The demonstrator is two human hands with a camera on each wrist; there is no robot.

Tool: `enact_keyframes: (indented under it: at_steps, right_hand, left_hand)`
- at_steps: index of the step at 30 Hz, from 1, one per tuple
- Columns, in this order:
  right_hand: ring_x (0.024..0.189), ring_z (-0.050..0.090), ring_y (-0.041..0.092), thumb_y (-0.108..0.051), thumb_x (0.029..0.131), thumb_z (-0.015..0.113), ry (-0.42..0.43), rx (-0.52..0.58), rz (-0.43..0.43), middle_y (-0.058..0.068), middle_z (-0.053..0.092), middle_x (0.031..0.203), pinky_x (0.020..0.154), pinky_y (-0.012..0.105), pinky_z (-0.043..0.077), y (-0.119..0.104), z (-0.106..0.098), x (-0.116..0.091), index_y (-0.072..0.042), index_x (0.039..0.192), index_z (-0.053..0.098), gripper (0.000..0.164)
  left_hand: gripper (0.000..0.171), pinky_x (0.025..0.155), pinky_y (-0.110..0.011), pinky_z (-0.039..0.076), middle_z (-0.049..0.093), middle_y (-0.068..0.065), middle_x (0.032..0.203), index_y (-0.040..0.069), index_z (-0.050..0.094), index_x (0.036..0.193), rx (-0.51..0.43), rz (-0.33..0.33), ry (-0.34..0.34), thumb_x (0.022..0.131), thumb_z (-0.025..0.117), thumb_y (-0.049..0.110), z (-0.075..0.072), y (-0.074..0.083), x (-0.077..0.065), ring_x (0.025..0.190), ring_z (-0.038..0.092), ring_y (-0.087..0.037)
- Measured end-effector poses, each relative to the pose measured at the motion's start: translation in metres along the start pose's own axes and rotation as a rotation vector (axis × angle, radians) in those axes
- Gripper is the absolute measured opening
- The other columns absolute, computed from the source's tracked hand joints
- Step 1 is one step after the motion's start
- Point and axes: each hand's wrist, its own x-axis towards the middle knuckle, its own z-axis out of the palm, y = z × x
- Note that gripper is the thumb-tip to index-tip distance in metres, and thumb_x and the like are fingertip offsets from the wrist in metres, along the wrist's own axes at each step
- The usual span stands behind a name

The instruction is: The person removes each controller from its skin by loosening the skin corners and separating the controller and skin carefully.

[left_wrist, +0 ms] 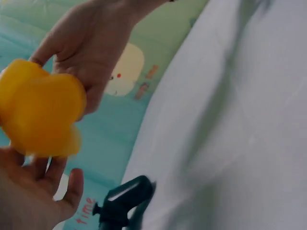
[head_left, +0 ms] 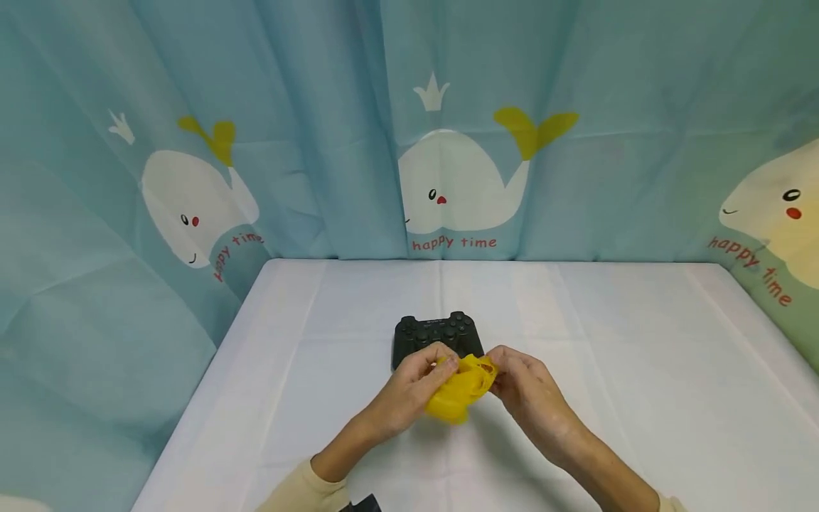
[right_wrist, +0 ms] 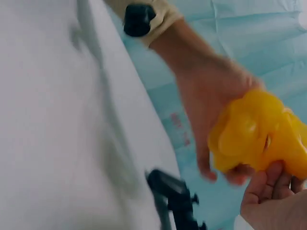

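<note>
Both hands hold a crumpled, glossy yellow silicone cover [head_left: 462, 390] with openings in it, raised over the table. My left hand [head_left: 406, 395] pinches its left side between thumb and fingers. On the opposite side, my right hand [head_left: 534, 402] grips the upper right edge by the fingertips. Rounded, soft bulges of the cover [right_wrist: 261, 129] show in the right wrist view. Just beyond the hands lies a black game controller [head_left: 416, 334], buttons up, its lower part partly hidden behind the left hand and the cover.
A white cloth covers the table [head_left: 333, 377]. Behind and to the left hangs a blue-green curtain [head_left: 320, 142] printed with whales. Black camera mounts intrude into both wrist views, one a bracket [left_wrist: 127, 196] at the lower middle.
</note>
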Motion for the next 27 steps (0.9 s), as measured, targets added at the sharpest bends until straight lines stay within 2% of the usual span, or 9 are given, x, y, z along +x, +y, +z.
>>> enact_keyframes:
  at_steps: [2,6,8,11,15,19,22,25,27]
  right_hand:
    - [0.103,0.054,0.027,-0.022,0.108,0.038,-0.041,0.107,0.050,0.015,0.053,0.105,0.097,0.029,0.046,0.001,0.001,0.000,0.003,0.097,0.060,0.035]
    - [0.100,0.050,0.019,-0.026,0.108,0.036,-0.060,0.351,0.136,0.008,0.047,0.106,0.092,0.025,0.045,0.006,0.003,0.000,-0.004,0.100,0.054,0.029]
    - [0.098,0.049,0.018,-0.026,0.109,0.036,-0.045,0.385,0.125,0.007,0.046,0.106,0.090,0.024,0.045,0.009,0.002,0.001,-0.005,0.100,0.052,0.028]
    - [0.097,0.053,0.019,-0.023,0.109,0.040,0.008,0.243,0.010,0.010,0.050,0.107,0.091,0.024,0.046,0.012,-0.001,0.003,0.000,0.103,0.056,0.029]
    - [0.104,0.058,0.025,-0.017,0.106,0.052,0.035,-0.088,-0.144,0.016,0.057,0.116,0.094,0.028,0.049,0.015,-0.003,0.004,0.005,0.120,0.059,0.026]
    - [0.102,0.063,0.030,-0.015,0.104,0.059,0.024,-0.239,-0.183,0.017,0.063,0.117,0.088,0.030,0.053,0.017,-0.005,0.001,0.002,0.128,0.059,0.029]
    - [0.092,0.065,0.029,-0.022,0.106,0.057,0.119,-0.216,-0.160,0.016,0.065,0.108,0.081,0.029,0.054,0.014,-0.008,0.002,0.006,0.120,0.062,0.031]
    - [0.085,0.063,0.028,-0.030,0.108,0.054,0.225,-0.172,-0.129,0.017,0.063,0.103,0.077,0.027,0.054,0.008,-0.011,0.005,0.008,0.118,0.062,0.040]
    - [0.083,0.061,0.027,-0.032,0.108,0.053,0.268,-0.157,-0.120,0.017,0.059,0.104,0.076,0.026,0.054,0.006,-0.013,0.007,0.008,0.120,0.061,0.043]
  left_hand:
    - [0.022,0.077,-0.028,0.055,0.059,-0.007,0.109,0.005,0.061,0.109,0.038,-0.001,0.063,0.108,0.052,0.026,0.002,-0.003,-0.001,0.093,0.061,-0.021]
    - [0.016,0.082,-0.030,0.055,0.060,-0.007,0.110,0.006,0.060,0.110,0.051,-0.005,0.115,0.106,0.058,0.021,0.009,-0.008,-0.003,0.099,0.061,-0.023]
    - [0.014,0.084,-0.030,0.053,0.060,-0.007,0.106,0.003,0.059,0.107,0.059,0.011,0.134,0.105,0.060,0.018,0.014,-0.011,-0.002,0.095,0.062,-0.021]
    - [0.012,0.086,-0.032,0.053,0.061,-0.007,0.105,0.003,0.058,0.102,0.099,0.027,0.185,0.103,0.063,0.014,0.017,-0.014,-0.001,0.094,0.062,-0.019]
    - [0.016,0.079,-0.032,0.057,0.062,-0.009,0.103,0.003,0.055,0.095,0.081,0.000,0.253,0.104,0.061,0.016,0.013,-0.009,-0.004,0.093,0.064,-0.022]
    - [0.024,0.074,-0.027,0.055,0.063,-0.011,0.095,0.001,0.051,0.098,-0.033,-0.049,0.188,0.108,0.052,0.022,0.008,-0.003,-0.004,0.083,0.064,-0.021]
    - [0.039,0.076,-0.024,0.051,0.063,-0.009,0.095,0.000,0.052,0.109,-0.102,-0.084,0.068,0.111,0.040,0.037,0.005,-0.001,0.000,0.082,0.061,-0.017]
    - [0.063,0.074,-0.026,0.048,0.064,-0.009,0.106,0.000,0.049,0.129,-0.246,-0.113,-0.059,0.109,0.027,0.055,0.002,0.000,0.001,0.084,0.057,-0.017]
    - [0.066,0.072,-0.027,0.049,0.062,-0.012,0.119,0.000,0.041,0.140,-0.376,-0.109,-0.110,0.109,0.026,0.056,0.001,-0.001,0.002,0.088,0.057,-0.020]
